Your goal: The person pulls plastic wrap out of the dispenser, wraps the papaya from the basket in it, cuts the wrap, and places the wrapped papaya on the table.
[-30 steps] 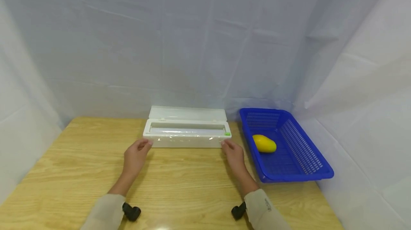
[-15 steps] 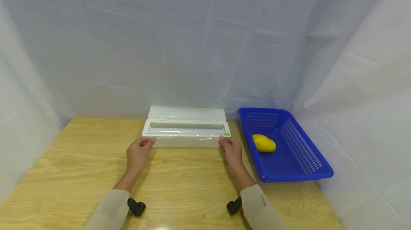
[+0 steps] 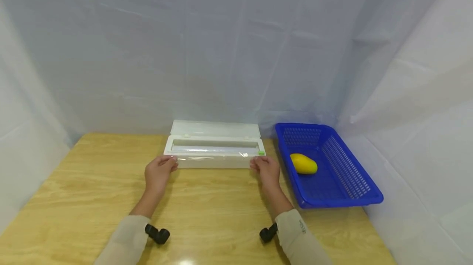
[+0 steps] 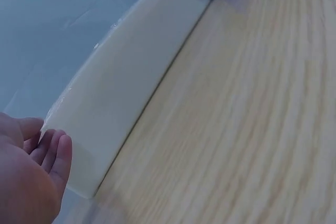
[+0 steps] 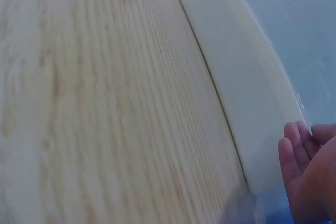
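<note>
A white cling film dispenser (image 3: 214,162) stands at the back of the table with its lid (image 3: 215,129) raised. Inside its long slot lies the roll (image 3: 210,149). Clear cling film (image 4: 95,47) spans the front top edge, its glints showing between the two hands. At the left front corner, my left hand (image 3: 157,174) pinches the film between thumb and fingers. My right hand (image 3: 269,174) pinches the film's other end, near the green slider (image 3: 261,153). Both wrist views show fingertips right at the dispenser's top edge, thumb above the fingers.
To the right stands a blue plastic basket (image 3: 332,203) with a yellow mango (image 3: 304,164) in it. The wooden table (image 3: 214,207) reaches forward from the dispenser. Pale sheeting (image 3: 221,51) hangs close behind and at both sides.
Both hands have risen slightly along the dispenser's front and come a little inward, with the film between them. The dispenser, basket and mango stay in place.
</note>
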{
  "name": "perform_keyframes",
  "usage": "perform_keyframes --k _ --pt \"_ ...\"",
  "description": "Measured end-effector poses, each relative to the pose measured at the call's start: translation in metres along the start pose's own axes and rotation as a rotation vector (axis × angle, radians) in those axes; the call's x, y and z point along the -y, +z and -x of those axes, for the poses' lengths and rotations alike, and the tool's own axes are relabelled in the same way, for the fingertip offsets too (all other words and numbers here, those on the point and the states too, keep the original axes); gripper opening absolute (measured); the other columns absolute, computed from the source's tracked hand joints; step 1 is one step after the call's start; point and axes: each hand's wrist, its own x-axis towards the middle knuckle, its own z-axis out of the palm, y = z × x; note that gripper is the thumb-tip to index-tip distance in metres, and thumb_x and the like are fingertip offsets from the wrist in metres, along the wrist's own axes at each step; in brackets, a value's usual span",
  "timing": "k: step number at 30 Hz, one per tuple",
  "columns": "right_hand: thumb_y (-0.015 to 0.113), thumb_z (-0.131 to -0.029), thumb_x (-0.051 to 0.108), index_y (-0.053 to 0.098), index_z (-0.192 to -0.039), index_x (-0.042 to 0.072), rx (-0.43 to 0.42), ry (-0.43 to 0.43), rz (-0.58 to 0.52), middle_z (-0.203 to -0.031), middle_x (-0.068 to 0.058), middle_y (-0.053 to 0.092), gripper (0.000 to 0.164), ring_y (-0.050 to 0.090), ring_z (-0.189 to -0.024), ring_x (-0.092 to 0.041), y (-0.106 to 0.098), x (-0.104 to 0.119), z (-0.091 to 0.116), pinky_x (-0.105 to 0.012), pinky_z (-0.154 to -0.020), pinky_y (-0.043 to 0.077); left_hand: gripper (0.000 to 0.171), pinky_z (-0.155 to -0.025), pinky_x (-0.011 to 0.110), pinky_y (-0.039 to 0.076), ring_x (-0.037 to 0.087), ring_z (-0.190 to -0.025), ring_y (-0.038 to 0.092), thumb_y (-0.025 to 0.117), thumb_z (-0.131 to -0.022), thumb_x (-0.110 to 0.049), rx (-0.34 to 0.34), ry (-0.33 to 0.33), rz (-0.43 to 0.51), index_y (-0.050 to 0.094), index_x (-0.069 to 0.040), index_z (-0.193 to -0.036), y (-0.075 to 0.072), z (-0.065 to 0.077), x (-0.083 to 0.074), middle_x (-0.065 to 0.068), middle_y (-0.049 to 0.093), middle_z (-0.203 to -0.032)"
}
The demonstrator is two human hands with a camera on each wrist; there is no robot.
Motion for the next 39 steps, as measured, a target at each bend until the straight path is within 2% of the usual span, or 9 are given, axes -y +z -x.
perform_keyframes --k 3,6,14,18,25,29,32,35,39 --pt "0.063 -0.094 0.000 0.066 -0.099 -0.010 -0.005 0.030 -0.010 -0.079 -0.007 0.074 0.011 0.070 -0.065 -0.010 0.000 -0.002 0.002 -0.027 -0.064 0.060 0.029 -0.077 0.021 0.060 0.006 -0.076 0.071 0.068 -0.095 -0.005 0.009 -0.060 0.084 0.061 0.014 -0.115 0.000 0.002 -0.002 0.000 0.074 -0.091" --pt "0.063 -0.094 -0.001 0.066 -0.100 -0.011 -0.003 0.036 -0.020 -0.077 -0.007 0.073 0.011 0.070 -0.065 -0.010 -0.001 -0.003 0.003 -0.029 -0.064 0.060 0.030 -0.078 0.020 0.060 0.006 -0.076 0.070 0.067 -0.095 -0.004 0.009 -0.094 0.104 0.060 0.014 -0.118 0.000 0.003 -0.003 -0.004 0.072 -0.088" --pt "0.065 -0.093 -0.002 0.066 -0.104 -0.014 0.024 0.046 -0.012 -0.077 -0.006 0.073 0.016 0.067 -0.063 -0.010 -0.004 -0.002 0.005 -0.028 -0.064 0.061 0.035 -0.076 0.019 0.059 0.005 -0.077 0.065 0.071 -0.094 -0.011 0.006 -0.133 0.011 0.063 0.009 -0.122 -0.003 0.004 -0.006 -0.010 0.070 -0.085" --pt "0.066 -0.093 -0.002 0.065 -0.107 -0.014 0.034 0.075 -0.013 -0.078 -0.007 0.073 0.018 0.066 -0.062 -0.009 -0.007 -0.001 0.003 -0.026 -0.064 0.061 0.039 -0.075 0.019 0.057 0.002 -0.076 0.062 0.071 -0.095 -0.014 0.045 -0.141 -0.017 0.063 0.009 -0.125 -0.005 0.003 -0.008 -0.011 0.069 -0.088" --pt "0.063 -0.095 -0.003 0.064 -0.112 -0.015 0.093 0.129 -0.008 -0.078 -0.002 0.072 0.021 0.066 -0.066 -0.008 -0.009 0.005 -0.001 -0.025 -0.069 0.060 0.045 -0.073 0.017 0.055 0.001 -0.076 0.058 0.068 -0.098 -0.019 0.131 -0.197 -0.039 0.058 0.007 -0.132 -0.010 -0.001 -0.013 -0.014 0.064 -0.087" --pt "0.063 -0.097 0.002 0.065 -0.116 -0.013 0.133 0.159 0.012 -0.081 -0.001 0.072 0.024 0.064 -0.070 -0.008 -0.010 0.014 -0.005 -0.022 -0.071 0.058 0.046 -0.075 0.019 0.056 0.006 -0.083 0.059 0.065 -0.100 -0.023 0.177 -0.190 -0.068 0.056 0.005 -0.136 -0.013 -0.004 -0.020 -0.012 0.063 -0.094" --pt "0.065 -0.097 0.006 0.065 -0.118 -0.011 0.144 0.165 0.004 -0.082 -0.001 0.072 0.027 0.064 -0.067 -0.007 -0.009 0.023 -0.009 -0.020 -0.070 0.058 0.045 -0.077 0.021 0.056 0.007 -0.086 0.059 0.063 -0.101 -0.026 0.186 -0.160 -0.115 0.058 0.002 -0.136 -0.014 -0.008 -0.023 -0.014 0.065 -0.097" --pt "0.065 -0.097 0.007 0.065 -0.118 -0.012 0.154 0.161 -0.009 -0.079 0.000 0.072 0.028 0.062 -0.061 -0.007 -0.008 0.027 -0.012 -0.021 -0.066 0.058 0.044 -0.074 0.022 0.055 0.006 -0.081 0.058 0.064 -0.101 -0.029 0.181 -0.140 -0.164 0.061 0.000 -0.133 -0.014 -0.011 -0.026 -0.017 0.069 -0.095" --pt "0.065 -0.097 0.008 0.063 -0.121 -0.013 0.167 0.159 -0.029 -0.077 0.001 0.072 0.031 0.061 -0.056 -0.007 -0.007 0.031 -0.017 -0.022 -0.062 0.058 0.046 -0.066 0.021 0.052 0.004 -0.076 0.057 0.066 -0.099 -0.032 0.177 -0.132 -0.177 0.062 -0.001 -0.133 -0.012 -0.015 -0.031 -0.014 0.070 -0.098"
